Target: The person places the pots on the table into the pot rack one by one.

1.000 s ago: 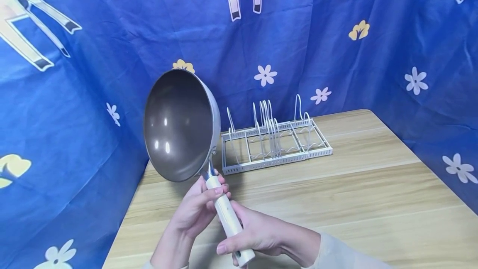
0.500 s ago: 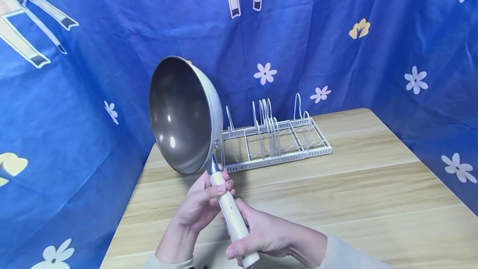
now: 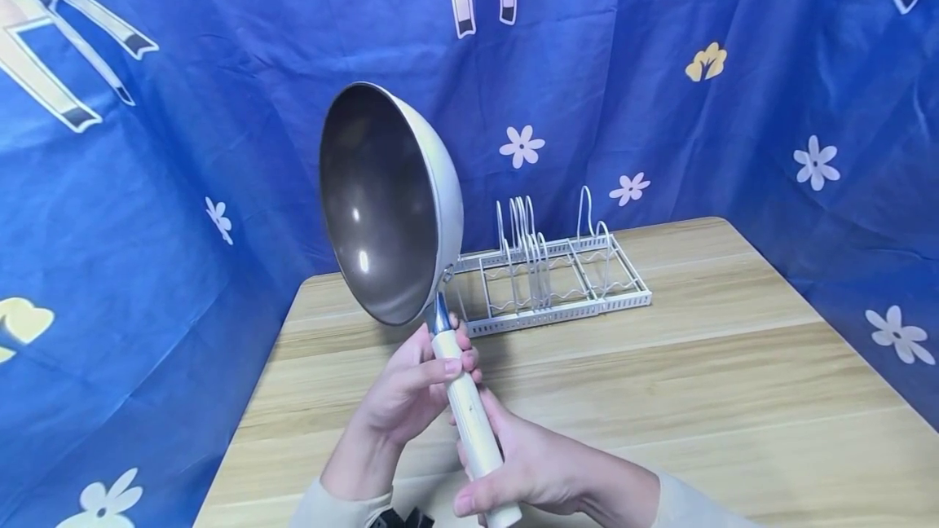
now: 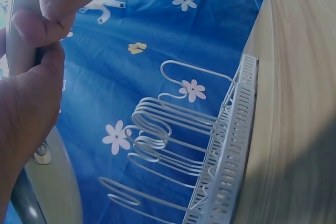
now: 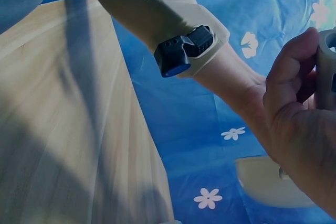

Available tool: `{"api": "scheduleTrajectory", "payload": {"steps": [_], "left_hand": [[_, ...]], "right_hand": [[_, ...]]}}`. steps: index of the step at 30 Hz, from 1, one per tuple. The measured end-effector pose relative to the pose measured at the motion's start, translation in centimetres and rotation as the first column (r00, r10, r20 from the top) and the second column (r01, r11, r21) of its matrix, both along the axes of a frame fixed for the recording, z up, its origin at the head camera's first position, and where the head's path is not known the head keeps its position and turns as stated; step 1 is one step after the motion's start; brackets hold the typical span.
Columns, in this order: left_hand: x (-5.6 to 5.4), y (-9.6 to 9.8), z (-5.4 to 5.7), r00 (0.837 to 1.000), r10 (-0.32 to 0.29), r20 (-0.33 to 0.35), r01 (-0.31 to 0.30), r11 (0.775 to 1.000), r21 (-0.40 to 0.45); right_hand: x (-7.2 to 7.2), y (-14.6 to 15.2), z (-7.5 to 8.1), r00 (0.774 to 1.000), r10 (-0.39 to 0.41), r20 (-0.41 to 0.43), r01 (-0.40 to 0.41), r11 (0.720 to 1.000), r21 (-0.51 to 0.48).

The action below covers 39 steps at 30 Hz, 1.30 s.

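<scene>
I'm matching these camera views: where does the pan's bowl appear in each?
Head: bowl left of centre, dark inside showing.
Left wrist: bowl at lower left, cut off by the frame.
Right wrist: bowl at lower right, partly covered.
Shared landmark: blue cloth with white flowers.

I see the head view from high over the worktop's (image 3: 660, 385) near side, facing forward and down. My left wrist view sits low and close, rolled sideways, sharing the rack (image 4: 236, 124) by the far edge; my right wrist view, also rolled, looks across the left edge, and all three share the pan (image 3: 381, 202).
</scene>
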<state>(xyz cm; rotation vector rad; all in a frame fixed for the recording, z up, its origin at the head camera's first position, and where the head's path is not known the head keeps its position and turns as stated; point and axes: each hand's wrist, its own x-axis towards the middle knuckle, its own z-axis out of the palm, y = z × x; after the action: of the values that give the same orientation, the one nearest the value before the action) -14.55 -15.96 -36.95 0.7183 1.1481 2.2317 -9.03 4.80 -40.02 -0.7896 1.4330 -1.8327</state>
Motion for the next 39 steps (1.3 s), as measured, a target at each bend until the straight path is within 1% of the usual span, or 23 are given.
{"api": "scheduleTrajectory", "payload": {"steps": [4,9,12,18,22,25,28,31,35,37,39], "left_hand": [[-0.4,0.5,0.2,1.0,-0.023,-0.014,0.023,1.0,-0.007],[-0.9,1.2,0.5,0.998,-0.058,-0.013,0.059,0.998,0.011],[-1.2,1.7,0.7,0.997,-0.082,-0.015,0.082,0.996,0.02],[-2.0,2.5,1.1,0.989,-0.14,-0.047,0.141,0.99,0.012],[-2.3,3.0,1.2,0.983,-0.176,-0.054,0.177,0.984,0.004],[-2.5,3.3,1.1,0.98,-0.194,-0.046,0.194,0.981,0.004],[-2.6,3.6,1.2,0.976,-0.215,-0.044,0.216,0.976,0.019],[-2.8,3.8,1.3,0.968,-0.246,-0.045,0.248,0.968,0.046],[-3.0,4.3,1.4,0.956,-0.288,-0.059,0.291,0.954,0.068],[-3.1,4.5,1.5,0.949,-0.306,-0.073,0.311,0.948,0.07],[-3.2,4.7,1.5,0.942,-0.326,-0.084,0.332,0.94,0.075]], "right_hand": [[0.2,0.3,0.2,0.999,-0.032,-0.013,0.032,0.999,0.0],[0.5,0.8,0.4,0.998,-0.062,-0.012,0.061,0.998,-0.033],[0.7,1.1,0.6,0.997,-0.078,-0.022,0.077,0.996,-0.036],[0.7,1.5,0.8,0.99,-0.112,-0.08,0.11,0.993,-0.038],[0.6,1.8,0.8,0.988,-0.124,-0.091,0.122,0.992,-0.029],[0.7,2.0,0.7,0.988,-0.129,-0.081,0.129,0.992,-0.007],[0.9,2.4,0.7,0.991,-0.122,-0.055,0.123,0.992,0.015],[1.0,2.7,0.7,0.993,-0.103,-0.051,0.103,0.995,-0.004],[0.9,3.0,0.5,0.992,-0.074,-0.103,0.065,0.994,-0.083],[0.9,3.1,0.4,0.99,-0.066,-0.121,0.054,0.993,-0.104],[1.0,3.2,0.5,0.989,-0.067,-0.134,0.053,0.993,-0.104]]}}
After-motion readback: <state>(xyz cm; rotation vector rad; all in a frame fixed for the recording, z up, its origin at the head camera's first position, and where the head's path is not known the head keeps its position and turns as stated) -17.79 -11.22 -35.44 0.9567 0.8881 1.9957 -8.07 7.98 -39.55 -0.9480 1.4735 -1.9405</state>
